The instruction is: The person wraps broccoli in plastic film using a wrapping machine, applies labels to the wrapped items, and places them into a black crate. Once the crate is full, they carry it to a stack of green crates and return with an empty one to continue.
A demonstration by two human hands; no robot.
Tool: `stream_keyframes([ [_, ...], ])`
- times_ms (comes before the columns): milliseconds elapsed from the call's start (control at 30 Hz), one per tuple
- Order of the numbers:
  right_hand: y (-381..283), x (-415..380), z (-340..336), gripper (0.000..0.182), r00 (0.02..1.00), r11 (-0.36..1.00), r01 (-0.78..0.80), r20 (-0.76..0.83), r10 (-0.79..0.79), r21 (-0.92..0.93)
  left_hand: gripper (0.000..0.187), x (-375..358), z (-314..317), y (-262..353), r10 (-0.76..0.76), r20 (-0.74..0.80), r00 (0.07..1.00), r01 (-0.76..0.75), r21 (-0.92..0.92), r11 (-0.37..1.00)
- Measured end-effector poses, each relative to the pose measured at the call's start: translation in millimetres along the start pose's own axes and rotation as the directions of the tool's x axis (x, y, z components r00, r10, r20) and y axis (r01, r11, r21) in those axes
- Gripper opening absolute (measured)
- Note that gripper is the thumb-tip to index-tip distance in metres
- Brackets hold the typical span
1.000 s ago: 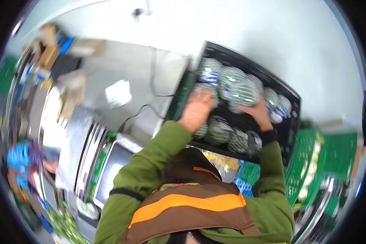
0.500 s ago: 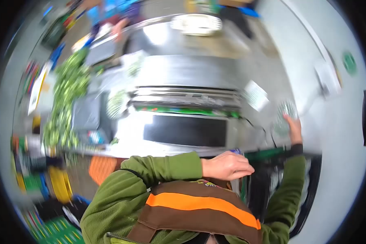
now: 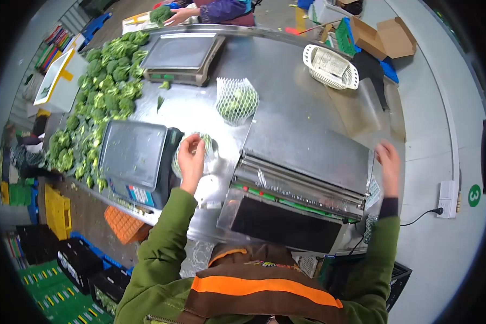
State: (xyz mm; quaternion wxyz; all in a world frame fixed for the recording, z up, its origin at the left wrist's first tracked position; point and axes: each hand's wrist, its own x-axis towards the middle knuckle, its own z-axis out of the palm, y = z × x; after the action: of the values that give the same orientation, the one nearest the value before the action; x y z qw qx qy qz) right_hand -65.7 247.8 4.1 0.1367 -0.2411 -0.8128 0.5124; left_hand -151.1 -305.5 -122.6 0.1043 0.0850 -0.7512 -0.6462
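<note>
My left hand (image 3: 191, 162) is over the bench, thumb and bent fingers slightly apart. It overlaps a broccoli head in white netting (image 3: 209, 147); whether the fingertips touch it is hidden. A second netted broccoli (image 3: 237, 103) lies just beyond. To the right, my right hand (image 3: 387, 167) is raised by the end of a film wrapping machine (image 3: 302, 186). Its fingers are loosely bent, slightly blurred, with nothing visible in them. Below that hand, a piece of pale netting (image 3: 370, 228) lies beside a printed sheet (image 3: 373, 193).
Loose broccoli (image 3: 110, 81) is heaped along the left side, beside two scales (image 3: 132, 151). A white basket (image 3: 351, 77) stands at the far right. Across the bench another person's hand (image 3: 182, 15) holds a broccoli head. Stacked crates (image 3: 54, 297) are at lower left.
The view has turned left. My left hand has swung from in front of my apron out to the netted broccoli. My right hand has let go of the netting and moved away from it.
</note>
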Motion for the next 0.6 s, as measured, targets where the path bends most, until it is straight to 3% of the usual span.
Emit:
stream_keyframes([
  [33, -21.1, 20.0, 46.5, 0.046, 0.990, 0.997, 0.071, 0.116, -0.076, 0.043, 0.041, 29.3, 19.1, -0.4, 0.021, -0.006, 1.000, -0.021, 0.016, 1.000],
  [67, -38.9, 41.8, 91.7, 0.048, 0.965, 0.996, 0.024, 0.259, -0.047, 0.089, 0.047, 55.3, 39.6, -0.3, 0.040, -0.014, 0.999, -0.039, 0.033, 0.999],
  [100, -67.8, 52.8, 140.6, 0.050, 0.936, 0.997, 0.020, 0.350, -0.045, 0.075, 0.067, 79.9, 54.8, -7.6, 0.044, 0.046, 0.998, -0.046, 0.055, 0.997],
  [133, -84.1, 69.0, 186.0, 0.053, 0.891, 0.999, 0.020, 0.453, -0.038, 0.043, 0.087, 100.9, 66.4, -14.9, 0.016, 0.100, 0.995, -0.031, 0.150, 0.988],
  [200, -72.4, 116.2, 272.9, 0.066, 0.793, 0.978, 0.175, 0.605, -0.073, -0.112, 0.101, 136.1, 83.6, -32.0, -0.027, 0.202, 0.979, -0.050, 0.365, 0.930],
  [233, -74.9, 128.5, 311.2, 0.072, 0.741, 0.978, 0.149, 0.672, -0.011, -0.148, 0.103, 147.7, 88.4, -37.9, -0.023, 0.251, 0.968, -0.082, 0.401, 0.913],
  [300, -83.6, 143.4, 372.7, 0.080, 0.650, 0.961, 0.046, 0.739, 0.178, -0.272, 0.100, 163.4, 92.9, -53.6, -0.100, 0.320, 0.942, -0.003, 0.308, 0.951],
  [333, -87.5, 143.8, 393.9, 0.080, 0.648, 0.961, 0.040, 0.739, 0.184, -0.275, 0.097, 169.8, 93.2, -61.6, -0.161, 0.388, 0.907, 0.079, 0.221, 0.972],
  [367, -92.8, 143.6, 411.2, 0.083, 0.565, 0.932, -0.024, 0.764, 0.311, -0.362, 0.097, 176.0, 92.7, -69.1, -0.166, 0.390, 0.906, 0.082, 0.224, 0.971],
  [400, -91.7, 143.1, 424.6, 0.086, 0.466, 0.890, -0.082, 0.772, 0.432, -0.449, 0.088, 179.4, 89.7, -76.8, -0.231, 0.408, 0.883, 0.204, 0.109, 0.973],
  [433, -89.8, 141.3, 433.4, 0.086, 0.461, 0.889, -0.094, 0.772, 0.437, -0.447, 0.079, 181.3, 85.4, -83.5, -0.292, 0.433, 0.853, 0.324, -0.002, 0.946],
  [500, -79.6, 137.4, 444.1, 0.085, 0.387, 0.970, -0.187, 0.896, 0.221, -0.158, 0.064, 181.7, 72.9, -82.4, -0.461, 0.474, 0.750, 0.591, -0.170, 0.788],
  [533, -76.4, 136.7, 447.6, 0.085, 0.385, 0.966, -0.199, 0.894, 0.230, -0.163, 0.060, 178.3, 68.8, -75.7, -0.486, 0.445, 0.752, 0.607, -0.181, 0.774],
  [600, -80.5, 139.4, 445.8, 0.090, 0.469, 0.993, 0.106, 0.883, -0.007, -0.048, 0.060, 173.8, 63.3, -57.9, -0.523, 0.401, 0.752, 0.626, -0.187, 0.757],
])
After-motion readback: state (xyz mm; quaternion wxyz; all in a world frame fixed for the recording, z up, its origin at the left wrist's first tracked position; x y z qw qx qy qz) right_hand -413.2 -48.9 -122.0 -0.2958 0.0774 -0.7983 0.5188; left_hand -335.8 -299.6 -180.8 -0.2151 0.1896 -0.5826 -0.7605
